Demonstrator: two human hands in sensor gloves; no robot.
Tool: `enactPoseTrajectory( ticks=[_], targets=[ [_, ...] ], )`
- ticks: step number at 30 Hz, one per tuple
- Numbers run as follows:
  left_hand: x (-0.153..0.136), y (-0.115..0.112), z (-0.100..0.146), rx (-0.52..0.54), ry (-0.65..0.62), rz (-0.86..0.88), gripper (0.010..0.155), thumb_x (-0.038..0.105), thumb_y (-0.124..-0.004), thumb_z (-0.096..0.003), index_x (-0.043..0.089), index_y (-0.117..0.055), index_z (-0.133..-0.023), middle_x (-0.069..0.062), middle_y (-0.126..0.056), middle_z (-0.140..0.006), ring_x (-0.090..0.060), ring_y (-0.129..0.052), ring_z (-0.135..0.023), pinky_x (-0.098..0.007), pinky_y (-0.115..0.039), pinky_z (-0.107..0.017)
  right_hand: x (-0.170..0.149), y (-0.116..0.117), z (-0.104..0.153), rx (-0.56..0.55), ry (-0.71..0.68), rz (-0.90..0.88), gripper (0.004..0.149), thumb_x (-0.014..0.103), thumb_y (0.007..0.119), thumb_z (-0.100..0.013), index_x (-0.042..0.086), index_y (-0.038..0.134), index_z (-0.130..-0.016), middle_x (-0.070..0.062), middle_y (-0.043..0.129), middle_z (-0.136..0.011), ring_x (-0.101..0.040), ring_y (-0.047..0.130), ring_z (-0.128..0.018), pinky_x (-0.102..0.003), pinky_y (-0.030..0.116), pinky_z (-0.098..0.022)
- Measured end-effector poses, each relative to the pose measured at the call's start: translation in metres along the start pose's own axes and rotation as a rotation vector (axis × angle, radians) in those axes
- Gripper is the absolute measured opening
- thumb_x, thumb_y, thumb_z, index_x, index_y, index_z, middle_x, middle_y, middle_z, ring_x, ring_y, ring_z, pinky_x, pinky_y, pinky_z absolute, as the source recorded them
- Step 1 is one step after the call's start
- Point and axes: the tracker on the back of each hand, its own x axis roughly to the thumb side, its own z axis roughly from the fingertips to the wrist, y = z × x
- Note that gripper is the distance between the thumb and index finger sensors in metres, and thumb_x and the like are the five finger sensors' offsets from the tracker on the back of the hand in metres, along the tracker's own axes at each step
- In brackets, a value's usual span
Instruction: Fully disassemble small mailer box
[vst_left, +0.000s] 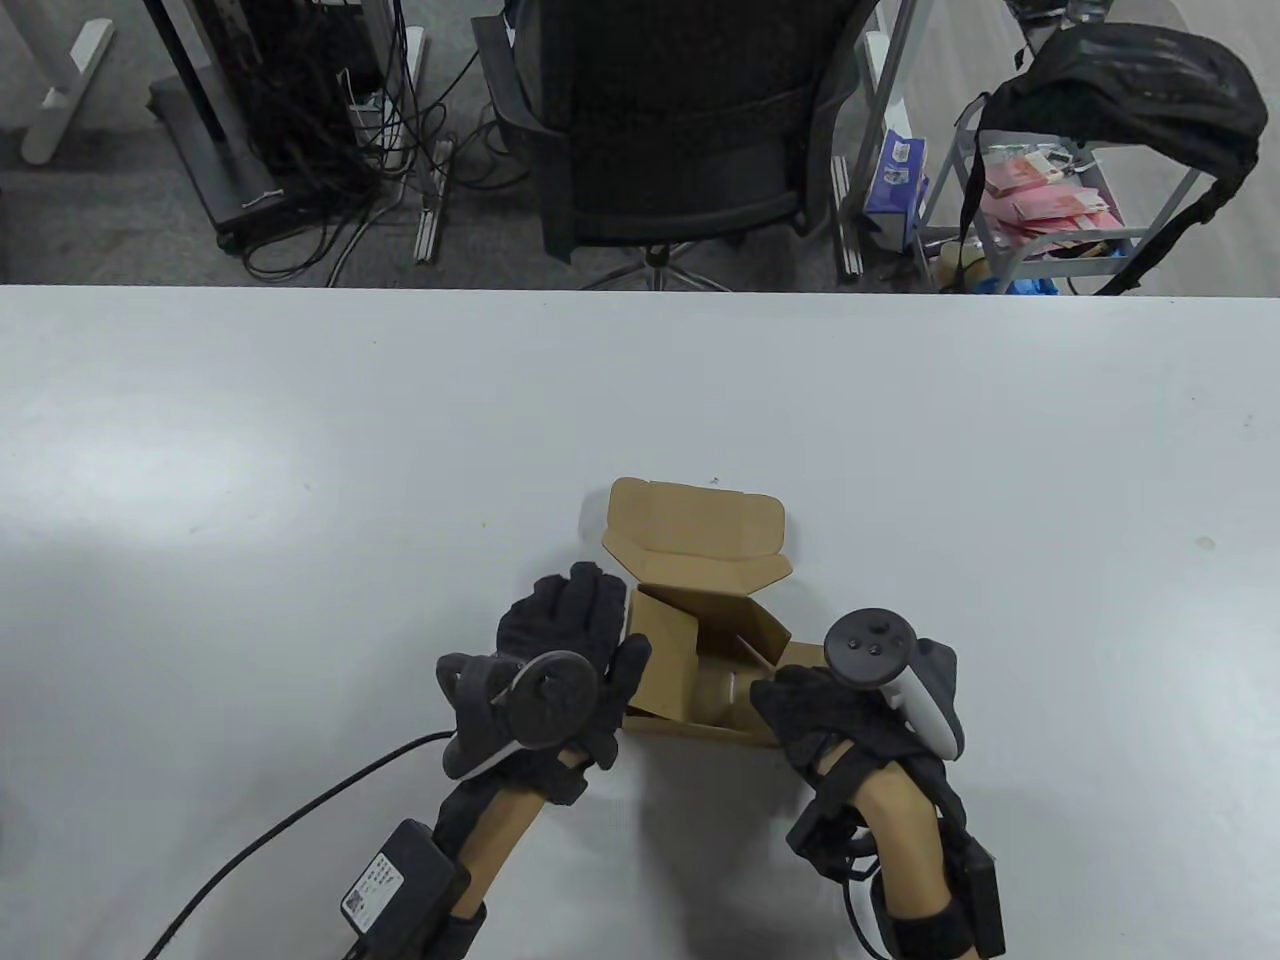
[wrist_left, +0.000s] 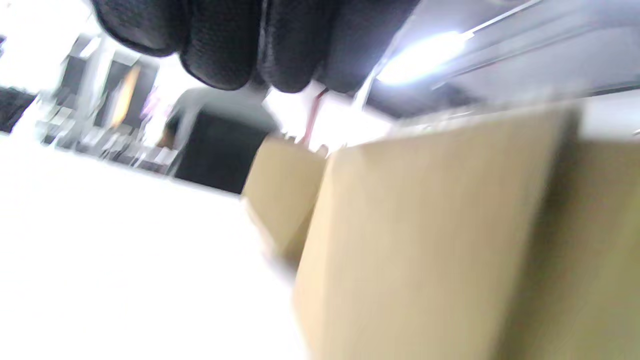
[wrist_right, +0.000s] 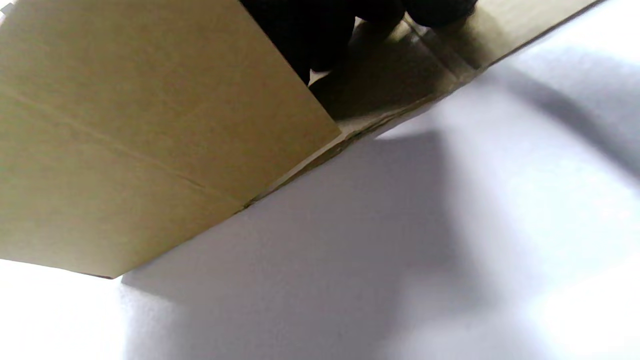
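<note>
The small brown cardboard mailer box stands open near the desk's front edge; its lid flap, with tuck tabs at both ends, is raised at the far side; an inner flap leans loose inside the cavity.

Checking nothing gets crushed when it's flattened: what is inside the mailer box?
The mailer box stands open, lid back. Inside, only bare cardboard walls and an inward-folded flap show. The right hand covers the near right corner, so that part stays unseen.
</note>
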Motion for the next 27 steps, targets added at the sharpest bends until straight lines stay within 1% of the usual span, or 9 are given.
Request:
enactPoseTrajectory(
  ticks=[1, 4, 8, 11, 15, 18, 20, 22, 27],
  targets=[
    [0.009, 0.003, -0.004, -0.030, -0.072, 0.026, 0.067, 0.065, -0.057, -0.0452, 0.026, -0.077, -0.096, -0.001, -0.072, -0.109, -0.040, -0.071, -0.099, -0.061, -0.064, -0.068, 0.000, 0.000, 0.000, 0.002, 0.000, -0.003, 0.064, 0.055, 0.060, -0.039, 0.013, 0.076, -0.086, -0.003, 0.055, -0.100, -0.029, 0.035, -0.095, -0.049, 0.045, -0.066],
    [0.043, -0.003, -0.021, -0.266, -0.237, 0.175, 0.065, 0.063, -0.059, -0.0445, 0.025, -0.087, -0.089, 0.000, -0.081, -0.105, -0.036, -0.068, -0.104, -0.063, -0.057, -0.073, -0.003, -0.001, -0.001, 0.017, -0.005, -0.012, 0.064, 0.055, 0.061, -0.039, 0.014, 0.076, -0.086, -0.001, 0.054, -0.100, -0.028, 0.035, -0.095, -0.047, 0.045, -0.066],
    [0.068, -0.035, -0.047, -0.619, -0.281, 0.113, 0.071, 0.065, -0.055, -0.0422, 0.021, -0.094, -0.081, -0.001, -0.086, -0.100, -0.030, -0.062, -0.108, -0.061, -0.050, -0.077, -0.008, -0.003, -0.002, 0.043, -0.014, -0.030, 0.063, 0.055, 0.061, -0.039, 0.016, 0.075, -0.087, 0.001, 0.053, -0.101, -0.025, 0.033, -0.095, -0.045, 0.044, -0.067],
    [0.077, -0.052, -0.054, -0.662, -0.309, 0.022, 0.075, 0.067, -0.052, -0.0409, 0.019, -0.097, -0.078, -0.001, -0.088, -0.099, -0.029, -0.063, -0.109, -0.061, -0.050, -0.077, -0.008, -0.003, -0.002, 0.050, -0.017, -0.029, 0.062, 0.054, 0.062, -0.039, 0.017, 0.075, -0.087, 0.002, 0.052, -0.101, -0.024, 0.033, -0.095, -0.044, 0.043, -0.067],
    [0.079, -0.077, -0.057, -0.800, -0.282, -0.025, 0.078, 0.067, -0.047, -0.0407, 0.020, -0.095, -0.081, -0.001, -0.086, -0.101, -0.027, -0.060, -0.110, -0.060, -0.049, -0.078, -0.008, -0.002, -0.002, 0.047, -0.013, -0.008, 0.060, 0.053, 0.062, -0.040, 0.017, 0.074, -0.087, 0.002, 0.052, -0.101, -0.024, 0.033, -0.095, -0.044, 0.044, -0.067],
    [0.074, -0.083, -0.058, -0.846, -0.242, 0.066, 0.083, 0.068, -0.046, -0.0397, 0.016, -0.095, -0.080, -0.006, -0.087, -0.099, -0.029, -0.060, -0.110, -0.061, -0.047, -0.078, -0.009, -0.003, -0.002, 0.050, -0.014, -0.015, 0.060, 0.053, 0.062, -0.040, 0.018, 0.075, -0.087, 0.004, 0.052, -0.101, -0.023, 0.033, -0.095, -0.043, 0.044, -0.067],
    [0.070, -0.083, -0.057, -0.859, -0.224, 0.015, 0.081, 0.066, -0.048, -0.0408, 0.013, -0.097, -0.077, -0.009, -0.089, -0.096, -0.031, -0.059, -0.109, -0.060, -0.045, -0.079, -0.009, -0.003, -0.002, 0.050, -0.015, -0.012, 0.060, 0.053, 0.062, -0.040, 0.018, 0.075, -0.087, 0.004, 0.052, -0.101, -0.023, 0.033, -0.095, -0.043, 0.044, -0.067],
    [0.065, -0.080, -0.056, -0.845, -0.230, -0.077, 0.082, 0.067, -0.046, -0.0406, 0.012, -0.099, -0.072, -0.009, -0.092, -0.092, -0.031, -0.061, -0.108, -0.059, -0.045, -0.079, -0.008, -0.003, -0.002, 0.050, -0.016, -0.012, 0.061, 0.054, 0.061, -0.040, 0.018, 0.074, -0.087, 0.003, 0.052, -0.101, -0.023, 0.033, -0.095, -0.043, 0.044, -0.067],
    [0.049, -0.061, -0.054, -0.712, -0.237, -0.051, 0.080, 0.065, -0.049, -0.0410, 0.009, -0.101, -0.062, -0.011, -0.096, -0.084, -0.032, -0.067, -0.104, -0.057, -0.047, -0.079, -0.009, -0.003, -0.003, 0.051, -0.014, -0.015, 0.061, 0.054, 0.061, -0.040, 0.018, 0.074, -0.087, 0.003, 0.052, -0.101, -0.023, 0.033, -0.095, -0.043, 0.044, -0.067]
  ],
)
